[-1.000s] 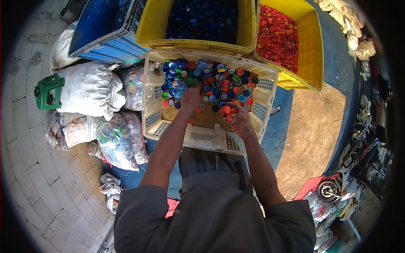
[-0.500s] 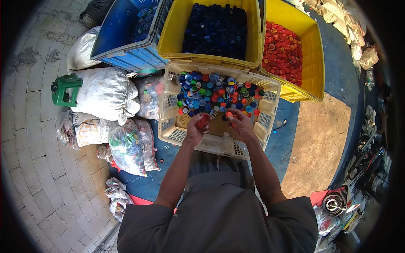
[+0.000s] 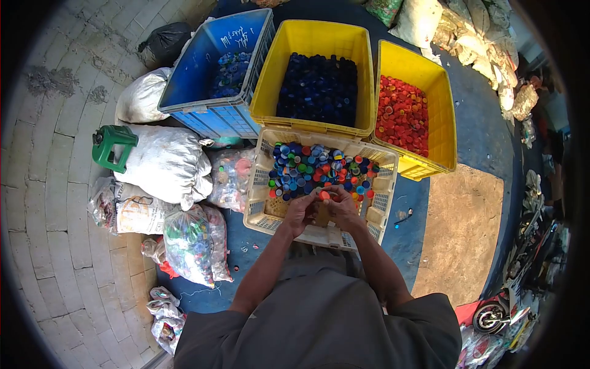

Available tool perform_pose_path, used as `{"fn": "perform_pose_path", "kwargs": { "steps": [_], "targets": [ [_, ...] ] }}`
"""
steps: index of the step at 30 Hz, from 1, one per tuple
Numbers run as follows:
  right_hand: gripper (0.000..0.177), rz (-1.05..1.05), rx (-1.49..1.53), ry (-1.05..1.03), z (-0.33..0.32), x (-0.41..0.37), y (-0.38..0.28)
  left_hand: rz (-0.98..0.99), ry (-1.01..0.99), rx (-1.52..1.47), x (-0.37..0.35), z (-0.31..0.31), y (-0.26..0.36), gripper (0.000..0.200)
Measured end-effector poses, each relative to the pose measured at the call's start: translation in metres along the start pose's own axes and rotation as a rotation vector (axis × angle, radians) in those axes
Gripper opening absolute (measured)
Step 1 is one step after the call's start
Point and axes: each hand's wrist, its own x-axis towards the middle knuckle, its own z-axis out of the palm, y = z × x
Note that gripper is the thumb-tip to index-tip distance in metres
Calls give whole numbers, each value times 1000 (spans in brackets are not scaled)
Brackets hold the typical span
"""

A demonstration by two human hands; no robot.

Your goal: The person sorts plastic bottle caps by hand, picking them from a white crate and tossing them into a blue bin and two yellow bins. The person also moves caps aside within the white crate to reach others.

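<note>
A white plastic crate (image 3: 260,224) stands in front of me, with a heap of mixed bottle caps (image 3: 301,169), mostly blue, red, green and white, towards its far side. My left hand (image 3: 300,213) is over the crate's near part, its fingers curled; what they close on is hidden. Beside it, my right hand (image 3: 345,210) pinches a red bottle cap (image 3: 324,195) at its fingertips. The two hands are close together, the cap between them.
Beyond the crate stand a blue bin (image 3: 190,67) with pale caps, a yellow bin (image 3: 264,92) with dark blue caps and another yellow bin (image 3: 439,123) with red caps. Stuffed sacks (image 3: 166,157) and a green jerrycan (image 3: 115,147) are left; a brown board (image 3: 461,234) lies right.
My hands have come closer together, and the red caps seen in my left hand no longer show there. My view has shifted, so the bins and crate appear lower.
</note>
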Motion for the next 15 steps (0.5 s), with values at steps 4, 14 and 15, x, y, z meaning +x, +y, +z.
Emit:
{"fn": "perform_pose_path", "kwargs": {
  "steps": [4, 14, 15],
  "targets": [
    [40, -81, -50, 34, 3, -6, 1, -1, -81, -2, 4, 0, 1, 27],
    [43, -224, -163, 92, 3, 3, 25, -104, -276, -201, 1, -2, 1, 33],
    [43, -187, -101, 98, 6, 2, 20, -141, -313, -249, -1, -1, 2, 34]
  ]
}}
